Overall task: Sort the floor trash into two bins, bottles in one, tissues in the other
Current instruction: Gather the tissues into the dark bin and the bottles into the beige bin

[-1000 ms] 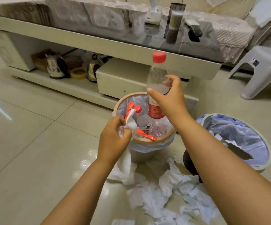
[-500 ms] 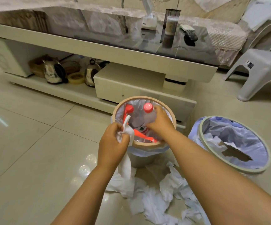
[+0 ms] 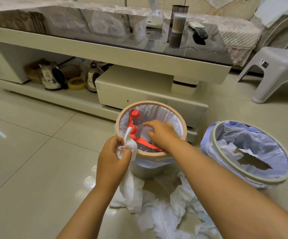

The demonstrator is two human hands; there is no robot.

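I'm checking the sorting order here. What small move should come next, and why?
Probably carry the tissue in the left hand across to the blue-lined bin. The left hand grips it beside the tan-rimmed bin, which holds bottles, while the blue-lined one appears to hold white tissue.

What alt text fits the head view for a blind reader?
A person's right hand is in a tan-rimmed bin of red-capped bottles while the left hand grips a white tissue; more tissues litter the floor beside a blue-lined bin.
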